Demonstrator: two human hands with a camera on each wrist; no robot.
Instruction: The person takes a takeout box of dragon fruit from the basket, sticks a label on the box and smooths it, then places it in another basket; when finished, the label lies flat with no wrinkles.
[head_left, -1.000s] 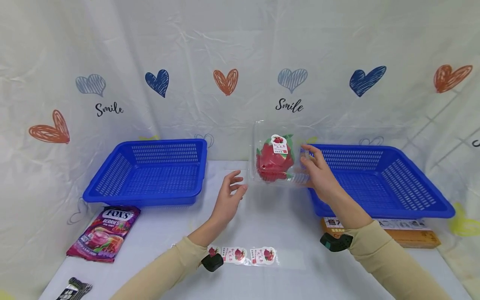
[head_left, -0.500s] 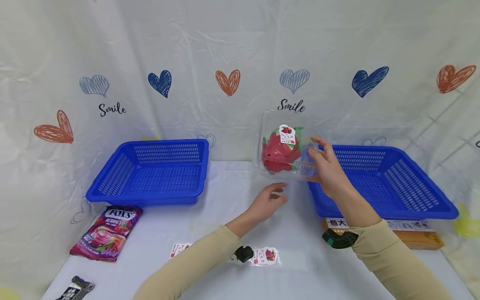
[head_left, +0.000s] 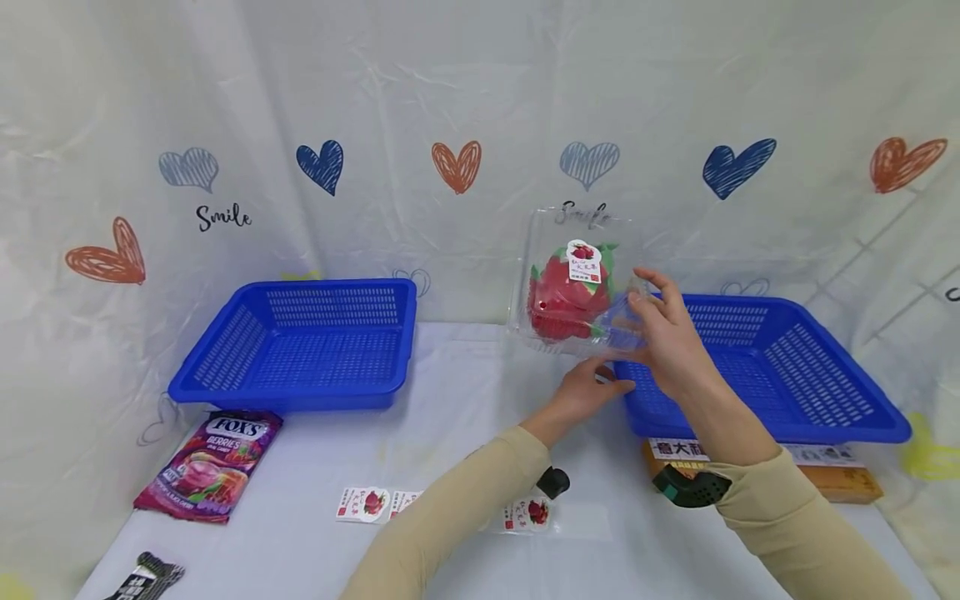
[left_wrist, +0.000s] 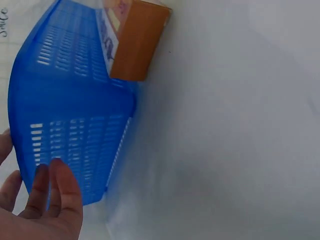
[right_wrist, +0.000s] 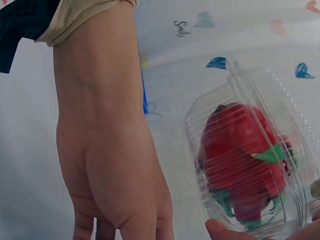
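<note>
A clear plastic clamshell box (head_left: pixel 547 237) with a red and green dragon fruit (head_left: pixel 558 304) inside is raised in front of the curtain. On its front sits a white dragon fruit label (head_left: pixel 583 265). My right hand (head_left: pixel 671 342) pinches the box by its right side, thumb in front. Just under the box's lower edge is my left hand (head_left: pixel 577 396), thumb and fingers apart with nothing between them. The left wrist view has that left hand (left_wrist: pixel 47 205) in front of the blue basket. Its back and forearm fill the left part of the right wrist view.
One blue basket (head_left: pixel 292 402) stands left, another blue basket (head_left: pixel 810 430) right, with an orange-brown box (head_left: pixel 836 482) before it. A strip of dragon fruit labels (head_left: pixel 366 505) lies partly under my left sleeve. A Fox's candy bag (head_left: pixel 210 471) and small black packet (head_left: pixel 146 577) lie left.
My left hand has moved right, from the box's left side to below it, near the right hand. The right hand has lifted the box slightly up and to the right.
</note>
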